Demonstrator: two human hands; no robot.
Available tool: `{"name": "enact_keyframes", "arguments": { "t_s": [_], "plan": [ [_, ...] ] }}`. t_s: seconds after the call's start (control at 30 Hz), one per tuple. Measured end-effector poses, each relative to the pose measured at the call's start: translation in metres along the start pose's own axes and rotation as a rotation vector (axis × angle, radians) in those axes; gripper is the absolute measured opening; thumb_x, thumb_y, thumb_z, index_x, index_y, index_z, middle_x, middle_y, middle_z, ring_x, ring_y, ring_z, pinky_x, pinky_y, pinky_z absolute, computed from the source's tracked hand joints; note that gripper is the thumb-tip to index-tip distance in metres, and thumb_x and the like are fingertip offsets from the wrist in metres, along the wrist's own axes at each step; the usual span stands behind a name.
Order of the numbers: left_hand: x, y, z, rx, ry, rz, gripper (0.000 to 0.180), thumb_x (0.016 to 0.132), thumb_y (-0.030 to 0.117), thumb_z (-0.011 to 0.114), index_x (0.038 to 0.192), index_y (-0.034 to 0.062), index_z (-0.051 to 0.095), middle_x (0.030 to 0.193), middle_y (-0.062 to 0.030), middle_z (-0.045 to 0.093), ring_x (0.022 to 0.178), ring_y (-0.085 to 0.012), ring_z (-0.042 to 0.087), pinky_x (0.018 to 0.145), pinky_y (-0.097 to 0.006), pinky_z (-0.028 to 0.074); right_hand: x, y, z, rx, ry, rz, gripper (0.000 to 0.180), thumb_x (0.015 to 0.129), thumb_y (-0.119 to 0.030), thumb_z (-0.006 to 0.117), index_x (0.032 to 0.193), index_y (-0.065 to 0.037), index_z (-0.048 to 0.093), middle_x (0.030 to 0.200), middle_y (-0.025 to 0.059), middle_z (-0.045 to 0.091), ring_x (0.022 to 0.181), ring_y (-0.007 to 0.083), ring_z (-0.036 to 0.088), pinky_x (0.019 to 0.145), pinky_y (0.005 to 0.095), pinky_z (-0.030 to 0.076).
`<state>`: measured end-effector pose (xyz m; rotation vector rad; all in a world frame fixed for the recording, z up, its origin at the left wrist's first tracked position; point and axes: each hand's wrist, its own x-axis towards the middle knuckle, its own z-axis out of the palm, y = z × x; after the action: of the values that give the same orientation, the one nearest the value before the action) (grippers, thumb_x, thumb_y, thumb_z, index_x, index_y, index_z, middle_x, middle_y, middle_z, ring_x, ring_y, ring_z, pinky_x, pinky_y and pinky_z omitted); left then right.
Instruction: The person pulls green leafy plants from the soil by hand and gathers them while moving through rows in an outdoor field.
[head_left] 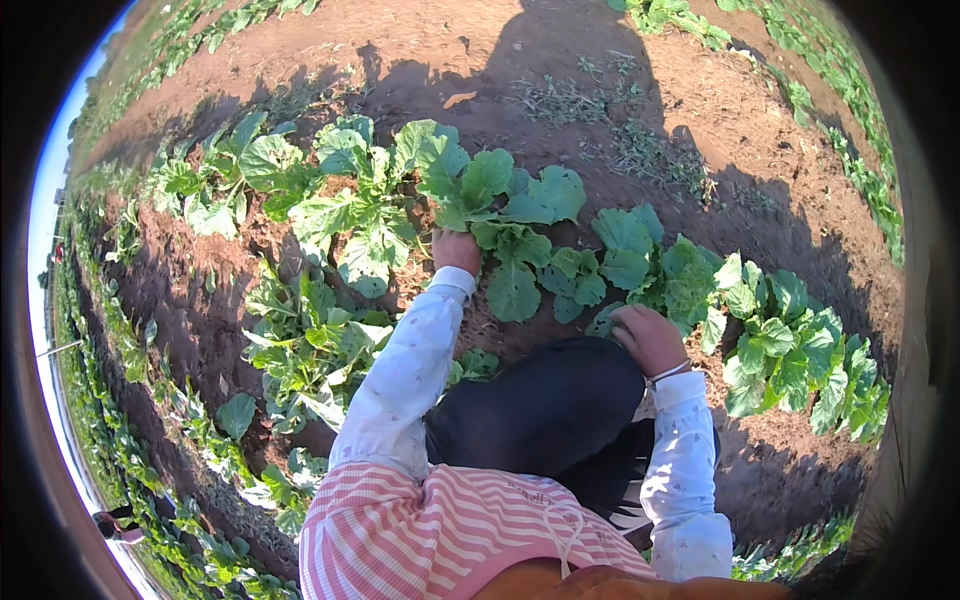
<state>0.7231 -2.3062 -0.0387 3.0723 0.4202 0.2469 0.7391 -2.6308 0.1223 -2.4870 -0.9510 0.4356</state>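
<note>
My left hand (456, 250) reaches in at the base of a broad-leaved green plant (488, 180). Its fingers are hidden under the leaves, so their grip does not show. My right hand (650, 340) is beside my dark-trousered knee (550, 400), with its fingers curled in. A small green leaf (603, 320) shows at the fingertips of that hand, but whether it is pinched cannot be made out. Some of the leaves around both hands have small holes.
More leafy plants (785, 340) continue the row to the right, and others (365, 200) to the left. A heap of light-stemmed leaves (315, 340) lies left of my left forearm. Brown soil (420, 100) with my shadow stretches beyond. A person (118, 525) is far off at lower left.
</note>
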Motion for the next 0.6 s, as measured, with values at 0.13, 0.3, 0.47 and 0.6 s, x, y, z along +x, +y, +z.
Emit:
{"name": "enact_keyframes", "arguments": {
  "t_s": [0.13, 0.3, 0.47, 0.6],
  "plan": [
    [0.009, 0.003, 0.005, -0.191, -0.246, 0.004, 0.017, 0.074, 0.016, 0.054, 0.087, 0.009, 0.062, 0.096, -0.0141, 0.059, 0.084, -0.0338, 0.057, 0.068, -0.044, 0.045, -0.001, -0.002, -0.002, -0.017, 0.021, -0.004, 0.016, 0.077, -0.019, 0.057, 0.092, -0.013, 0.055, 0.082, 0.0072, 0.055, 0.08, 0.0277, 0.056, 0.066, 0.0389, 0.046],
    [0.005, 0.024, -0.001, -0.468, -0.094, 0.005, 0.02, 0.073, 0.012, 0.054, 0.093, 0.0121, 0.06, 0.091, -0.014, 0.059, 0.08, -0.0341, 0.057, 0.064, -0.043, 0.047, -0.001, -0.006, -0.004, -0.034, 0.027, -0.007, 0.015, 0.077, -0.019, 0.056, 0.09, -0.012, 0.055, 0.081, 0.0072, 0.055, 0.079, 0.0274, 0.056, 0.066, 0.0389, 0.045],
    [-0.011, 0.037, -0.006, -0.268, 0.078, 0.239, 0.04, 0.073, 0.005, 0.05, 0.112, 0.0135, 0.053, 0.094, -0.015, 0.054, 0.087, -0.033, 0.055, 0.072, -0.04, 0.047, -0.002, -0.006, -0.005, -0.047, 0.021, -0.006, 0.015, 0.077, -0.019, 0.057, 0.09, -0.012, 0.055, 0.081, 0.0071, 0.055, 0.079, 0.0273, 0.056, 0.066, 0.0388, 0.045],
    [-0.016, 0.03, 0.001, -0.413, -0.009, 0.114, 0.043, 0.07, 0.007, 0.057, 0.113, 0.009, 0.052, 0.098, -0.0185, 0.055, 0.089, -0.0337, 0.055, 0.073, -0.041, 0.046, -0.003, -0.005, -0.004, -0.047, 0.016, 0.005, 0.016, 0.076, -0.019, 0.057, 0.091, -0.012, 0.055, 0.081, 0.0067, 0.055, 0.079, 0.0271, 0.056, 0.066, 0.0386, 0.045]
  ]
}}
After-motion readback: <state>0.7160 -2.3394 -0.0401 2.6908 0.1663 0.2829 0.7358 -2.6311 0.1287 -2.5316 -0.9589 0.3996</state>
